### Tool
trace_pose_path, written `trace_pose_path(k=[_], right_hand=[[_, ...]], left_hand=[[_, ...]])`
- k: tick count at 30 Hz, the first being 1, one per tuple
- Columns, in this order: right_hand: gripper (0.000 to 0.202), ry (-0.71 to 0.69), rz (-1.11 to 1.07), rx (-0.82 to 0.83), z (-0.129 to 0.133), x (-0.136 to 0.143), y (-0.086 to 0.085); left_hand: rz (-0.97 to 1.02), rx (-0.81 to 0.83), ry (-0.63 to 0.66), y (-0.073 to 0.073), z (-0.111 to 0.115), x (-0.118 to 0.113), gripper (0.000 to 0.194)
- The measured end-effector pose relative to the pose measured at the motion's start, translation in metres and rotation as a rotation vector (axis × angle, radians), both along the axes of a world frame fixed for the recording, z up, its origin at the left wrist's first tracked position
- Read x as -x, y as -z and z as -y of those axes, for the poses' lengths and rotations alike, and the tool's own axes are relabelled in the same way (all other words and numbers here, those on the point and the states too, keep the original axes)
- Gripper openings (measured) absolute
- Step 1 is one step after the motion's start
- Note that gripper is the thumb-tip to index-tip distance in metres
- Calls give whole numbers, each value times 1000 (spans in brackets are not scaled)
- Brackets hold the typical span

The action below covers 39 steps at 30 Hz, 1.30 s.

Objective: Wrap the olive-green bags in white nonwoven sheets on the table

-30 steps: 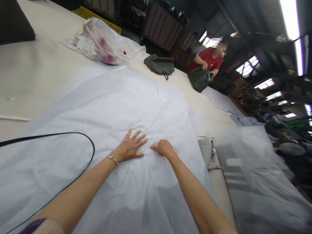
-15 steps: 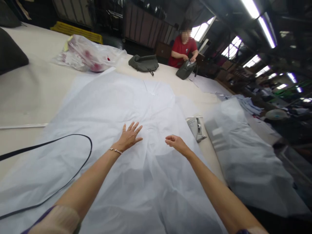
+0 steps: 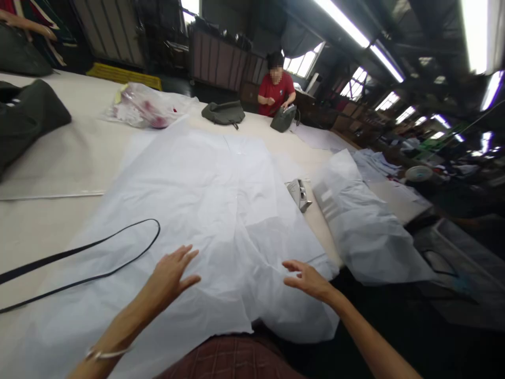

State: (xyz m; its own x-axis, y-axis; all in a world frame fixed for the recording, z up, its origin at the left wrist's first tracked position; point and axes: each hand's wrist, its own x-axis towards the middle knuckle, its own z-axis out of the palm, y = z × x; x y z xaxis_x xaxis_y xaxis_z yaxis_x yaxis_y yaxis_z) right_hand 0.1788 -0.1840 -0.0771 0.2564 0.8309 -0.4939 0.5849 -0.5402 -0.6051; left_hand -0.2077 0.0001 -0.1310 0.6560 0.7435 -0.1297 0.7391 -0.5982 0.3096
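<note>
A large white sheet of thin, translucent plastic (image 3: 189, 184) lies wrinkled over the table in front of me and hangs past its near edge. My left hand (image 3: 171, 273) is over the left-centre of the sheet, fingers stretched and thumb apart, holding nothing. Over the right part is my right hand (image 3: 310, 281), its fingers slightly bent, thumb apart and nothing in the grasp. Whether either hand touches the sheet I cannot tell. A thin black strap (image 3: 130, 256) lies in a loop on the sheet, left of my left hand.
A grey tape dispenser-like device (image 3: 300, 195) sits by the right table edge, near a crumpled white plastic bundle (image 3: 363, 216). Further off are a clear bag with red contents (image 3: 145, 105) and dark bags (image 3: 223, 112). Across the table, a person in red (image 3: 276, 87) handles a dark bag (image 3: 283, 119).
Both hands have drawn back toward my body, and the right hand's fingers have spread. My view has shifted, showing the sheet's near edge. The co-worker's one hand has lifted off the bag.
</note>
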Motion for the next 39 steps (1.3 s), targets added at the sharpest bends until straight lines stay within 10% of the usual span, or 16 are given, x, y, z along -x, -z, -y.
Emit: trace_pose_path(k=[5, 10, 15, 19, 24, 29, 33, 39], right_hand=[[94, -127, 159, 137, 18, 8, 29], [95, -130, 178, 189, 36, -19, 58], [79, 142, 122, 74, 68, -46, 68], [56, 325, 387, -269, 102, -34, 44], [33, 14, 306, -501, 108, 55, 28], [61, -142, 427, -309, 79, 139, 82], [52, -106, 619, -193, 66, 148, 113], [16, -185, 517, -156, 60, 129, 111]], left_hand=[[-145, 185, 159, 15, 98, -22, 99], [-207, 76, 147, 46, 139, -28, 118], [-103, 49, 172, 55, 136, -12, 46], [31, 30, 123, 49, 119, -8, 35], [33, 20, 33, 50, 96, -8, 33], [21, 90, 48, 53, 84, -7, 43], [-14, 132, 61, 52, 83, -10, 49], [-32, 165, 72, 44, 78, -10, 52]])
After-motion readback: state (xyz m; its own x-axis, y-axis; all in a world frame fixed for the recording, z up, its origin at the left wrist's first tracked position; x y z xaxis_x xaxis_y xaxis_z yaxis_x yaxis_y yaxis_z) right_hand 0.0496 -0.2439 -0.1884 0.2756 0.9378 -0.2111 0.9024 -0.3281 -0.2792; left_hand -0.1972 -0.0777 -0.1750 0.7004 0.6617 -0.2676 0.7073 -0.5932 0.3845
